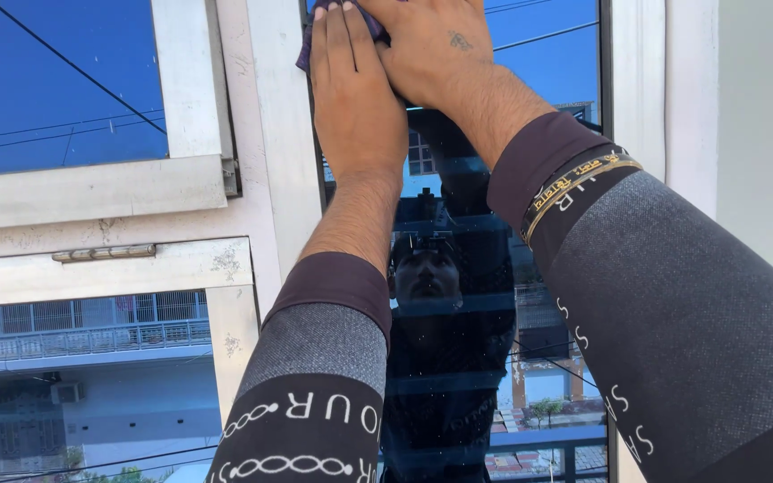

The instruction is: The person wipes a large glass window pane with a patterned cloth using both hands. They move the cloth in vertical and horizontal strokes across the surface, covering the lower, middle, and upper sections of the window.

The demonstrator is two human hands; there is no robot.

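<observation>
Both my hands press a purple cloth (308, 46) flat against a tall dark glass window pane (467, 295) near its top. My left hand (351, 89) lies flat on the cloth with fingers together pointing up. My right hand (431, 45) overlaps it from the right, also on the cloth. Only a corner of the cloth shows at the left of my left fingers; the remainder is hidden under the hands. Both arms wear dark grey sleeves with maroon cuffs.
A white painted window frame (261, 161) runs up the left of the pane, with a metal hinge (105, 253) on the neighbouring sash. Other panes (55, 80) at left reflect sky, wires and buildings. A white wall (762, 134) stands at right.
</observation>
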